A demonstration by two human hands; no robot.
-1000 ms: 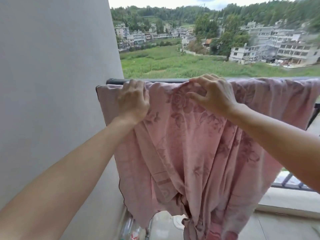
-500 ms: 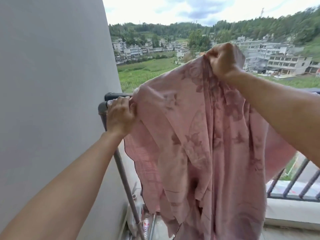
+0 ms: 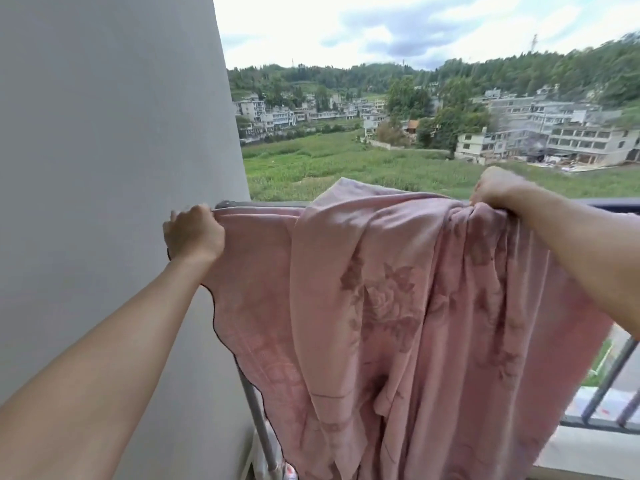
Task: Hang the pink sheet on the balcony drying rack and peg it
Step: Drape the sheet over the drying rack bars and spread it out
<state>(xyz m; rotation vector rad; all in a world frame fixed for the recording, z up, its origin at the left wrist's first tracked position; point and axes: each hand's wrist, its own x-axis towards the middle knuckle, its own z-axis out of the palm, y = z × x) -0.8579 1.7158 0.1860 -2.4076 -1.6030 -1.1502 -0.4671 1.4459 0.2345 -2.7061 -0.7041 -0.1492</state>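
Observation:
A pink sheet [image 3: 398, 306] with a faint flower pattern hangs over the top bar of the drying rack [image 3: 263, 204], bunched in folds and reaching down out of view. My left hand [image 3: 194, 233] grips the sheet's left edge at the bar's left end, close to the wall. My right hand [image 3: 498, 190] holds a gathered bunch of the sheet at bar height on the right. One fold sticks up above the bar in the middle. No pegs are in sight.
A grey wall [image 3: 104, 202] fills the left side, right beside the rack's leg [image 3: 256, 420]. A dark balcony railing [image 3: 609, 386] stands at the lower right. Beyond lie a green field and buildings.
My right hand, which had lifted the sheet high half a second ago, has come down and to the right to bar level, spreading the cloth. My left hand stays at the bar's left end.

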